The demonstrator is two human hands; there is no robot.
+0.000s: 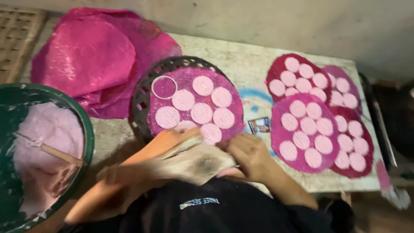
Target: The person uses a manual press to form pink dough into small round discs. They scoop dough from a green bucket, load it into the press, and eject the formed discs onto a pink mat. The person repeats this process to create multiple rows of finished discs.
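Note:
My left hand (174,140) is blurred and lies over a dirty beige cloth (194,163) at the near edge of the table, gripping it. My right hand (249,156) pinches the same cloth's right end. Just beyond both hands sits a black woven round tray (142,97) lined with a magenta sheet (185,77). Several pale pink discs (201,113) lie on the sheet, and a thin ring mould (164,87) rests at its upper left.
A green basin (88,129) of pink batter with a wooden stick (54,151) stands at the left. Magenta sheets (86,56) are piled at the back left. Several more sheets with pink discs (308,127) cover the table's right side. A small packet (258,125) lies between.

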